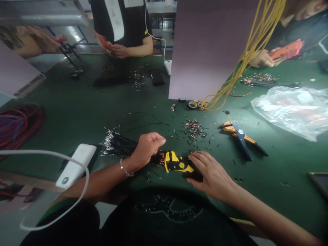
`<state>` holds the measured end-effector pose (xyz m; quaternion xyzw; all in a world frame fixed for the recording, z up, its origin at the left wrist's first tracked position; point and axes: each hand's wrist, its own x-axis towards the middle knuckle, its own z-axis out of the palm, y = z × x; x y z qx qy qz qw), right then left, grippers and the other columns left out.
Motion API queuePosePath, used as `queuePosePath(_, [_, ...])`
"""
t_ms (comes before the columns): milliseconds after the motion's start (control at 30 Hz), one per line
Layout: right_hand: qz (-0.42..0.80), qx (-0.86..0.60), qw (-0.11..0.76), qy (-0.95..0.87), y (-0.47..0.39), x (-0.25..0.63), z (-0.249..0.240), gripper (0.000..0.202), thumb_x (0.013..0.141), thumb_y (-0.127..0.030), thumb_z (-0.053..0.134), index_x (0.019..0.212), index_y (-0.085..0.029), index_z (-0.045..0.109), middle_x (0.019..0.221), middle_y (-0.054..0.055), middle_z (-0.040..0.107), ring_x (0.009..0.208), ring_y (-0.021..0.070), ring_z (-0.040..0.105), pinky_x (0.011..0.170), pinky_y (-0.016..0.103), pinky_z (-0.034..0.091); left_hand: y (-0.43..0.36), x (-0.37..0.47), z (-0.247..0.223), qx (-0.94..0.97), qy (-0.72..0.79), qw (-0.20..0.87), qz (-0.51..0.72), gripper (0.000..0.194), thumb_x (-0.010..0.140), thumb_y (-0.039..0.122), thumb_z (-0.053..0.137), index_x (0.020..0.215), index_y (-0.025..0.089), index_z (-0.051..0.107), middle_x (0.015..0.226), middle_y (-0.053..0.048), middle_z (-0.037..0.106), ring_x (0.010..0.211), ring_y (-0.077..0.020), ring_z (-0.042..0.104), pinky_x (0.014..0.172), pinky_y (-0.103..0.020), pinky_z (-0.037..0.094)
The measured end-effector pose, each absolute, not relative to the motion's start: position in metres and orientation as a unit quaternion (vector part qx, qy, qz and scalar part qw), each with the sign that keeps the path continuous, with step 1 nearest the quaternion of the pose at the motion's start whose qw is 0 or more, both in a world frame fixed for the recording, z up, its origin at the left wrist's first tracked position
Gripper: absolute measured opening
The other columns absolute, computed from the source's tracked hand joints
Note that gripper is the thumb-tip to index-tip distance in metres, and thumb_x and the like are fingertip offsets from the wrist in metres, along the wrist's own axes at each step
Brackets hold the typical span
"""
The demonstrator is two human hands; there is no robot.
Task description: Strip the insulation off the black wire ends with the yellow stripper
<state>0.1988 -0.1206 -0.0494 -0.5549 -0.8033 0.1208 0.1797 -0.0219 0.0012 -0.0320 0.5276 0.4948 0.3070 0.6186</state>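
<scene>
My right hand [208, 174] is wrapped round the dark handles of a yellow and black wire stripper [178, 163], whose head points left. Just left of that head is my left hand [148, 148], thumb and forefinger pinched together; whatever they hold is too small to make out. A bundle of black wires [121, 143] with shiny bare ends lies beneath and beside my left hand. Its copper-coloured ends [159, 159] show close to the stripper's jaws. Beyond my hands is a small heap of cut wire scraps [194, 130] on the green table.
A second wire stripper [241, 135] lies at right, near a clear plastic bag [292, 109]. Yellow wires [238, 77] hang beside a pale panel [205, 48]. A white power bank [76, 165] with a cable is at left, near coiled wires [17, 124]. Co-workers hold red tools opposite.
</scene>
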Motion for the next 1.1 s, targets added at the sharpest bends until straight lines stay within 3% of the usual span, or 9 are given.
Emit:
queuePosePath(133, [0.119, -0.581, 0.163, -0.789, -0.125, 0.195, -0.057, 0.055, 0.070, -0.018, 0.060, 0.125, -0.014, 0.056, 0.118, 0.017, 0.059, 0.109, 0.0328, 0.053, 0.094, 0.049, 0.047, 0.000, -0.020, -0.029, 0.505, 0.497, 0.631, 0.316, 0.011, 0.070, 0.022, 0.067, 0.067, 0.012, 0.064, 0.045, 0.008, 0.036, 0.038, -0.0017, 0.026, 0.038, -0.020, 0.015])
queuePosePath(267, [0.180, -0.611, 0.221, -0.739, -0.119, 0.196, -0.053, 0.051, 0.059, -0.018, 0.059, 0.110, -0.016, 0.064, 0.108, 0.015, 0.061, 0.101, 0.0322, 0.056, 0.088, 0.046, 0.048, 0.001, -0.022, -0.025, 0.496, 0.490, 0.636, 0.330, 0.013, 0.070, 0.024, 0.068, 0.068, 0.012, 0.063, 0.044, 0.008, 0.034, 0.038, -0.0020, 0.026, 0.039, -0.021, 0.016])
queuePosePath(467, [0.537, -0.587, 0.348, -0.497, -0.106, 0.209, -0.026, 0.041, 0.060, -0.024, 0.052, 0.099, -0.018, 0.064, 0.087, 0.007, 0.067, 0.081, 0.0255, 0.060, 0.071, 0.037, 0.049, 0.004, -0.023, -0.015, 0.485, 0.485, 0.630, 0.365, 0.013, 0.071, 0.024, 0.068, 0.068, 0.012, 0.062, 0.043, 0.010, 0.031, 0.037, -0.0016, 0.024, 0.039, -0.020, 0.015])
queuePosePath(633, [0.672, -0.457, 0.469, -0.345, -0.099, 0.203, -0.019, 0.051, 0.057, -0.019, 0.051, 0.106, -0.016, 0.064, 0.099, 0.009, 0.065, 0.084, 0.0237, 0.059, 0.081, 0.038, 0.046, 0.004, -0.019, -0.005, 0.484, 0.489, 0.619, 0.378, 0.013, 0.071, 0.024, 0.067, 0.068, 0.013, 0.061, 0.043, 0.010, 0.032, 0.037, -0.0016, 0.024, 0.038, -0.020, 0.016])
queuePosePath(800, [0.692, -0.408, 0.516, -0.299, -0.092, 0.191, -0.024, 0.054, 0.049, -0.010, 0.051, 0.100, -0.016, 0.066, 0.095, 0.008, 0.065, 0.086, 0.0242, 0.059, 0.088, 0.041, 0.045, 0.002, -0.015, 0.001, 0.481, 0.478, 0.630, 0.379, 0.011, 0.074, 0.023, 0.063, 0.071, 0.013, 0.062, 0.041, 0.009, 0.033, 0.036, -0.0020, 0.024, 0.038, -0.020, 0.016])
queuePosePath(1100, [0.626, -0.453, 0.529, -0.350, -0.082, 0.178, -0.024, 0.044, 0.057, -0.009, 0.059, 0.099, -0.019, 0.063, 0.086, 0.004, 0.067, 0.076, 0.0207, 0.063, 0.075, 0.038, 0.050, -0.005, 0.001, 0.013, 0.512, 0.459, 0.633, 0.354, 0.009, 0.079, 0.022, 0.058, 0.080, 0.014, 0.063, 0.041, 0.007, 0.040, 0.037, -0.0039, 0.031, 0.039, -0.021, 0.018])
